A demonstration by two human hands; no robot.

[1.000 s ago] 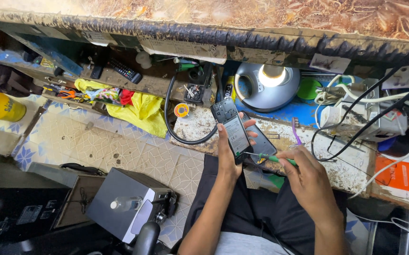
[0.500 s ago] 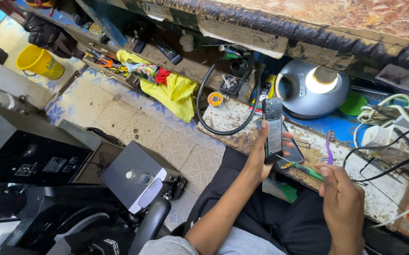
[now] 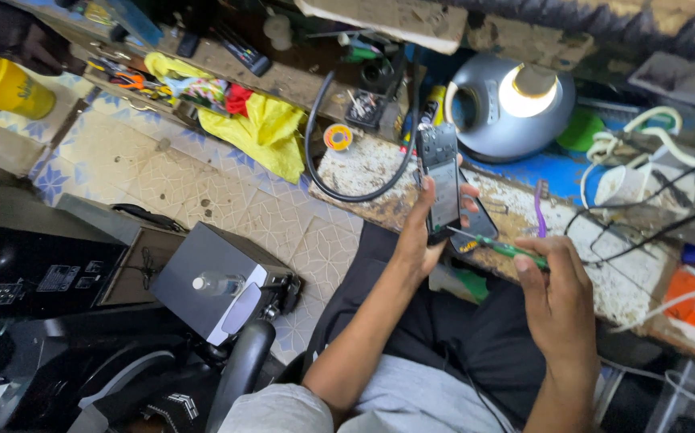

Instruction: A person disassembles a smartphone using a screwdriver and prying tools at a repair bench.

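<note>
The opened phone is a slim dark slab with its back off, grey panels and a darker upper section showing, stood upright over the edge of the scarred, paint-flecked bench. The left hand wraps round its lower half, fingers curled shut on it, thumb along the near edge. The right hand is closed round a thin green-handled screwdriver, whose metal tip meets the phone's lower right edge; exactly what it touches there is too small to make out. A second dark glossy slab lies mostly hidden behind the phone. Beyond sit a rounded grey lamp with a glowing disc, a purple toothbrush, a looping black cable and a crumpled yellow cloth. The bench's right end is cut off under tangled wires.
</note>
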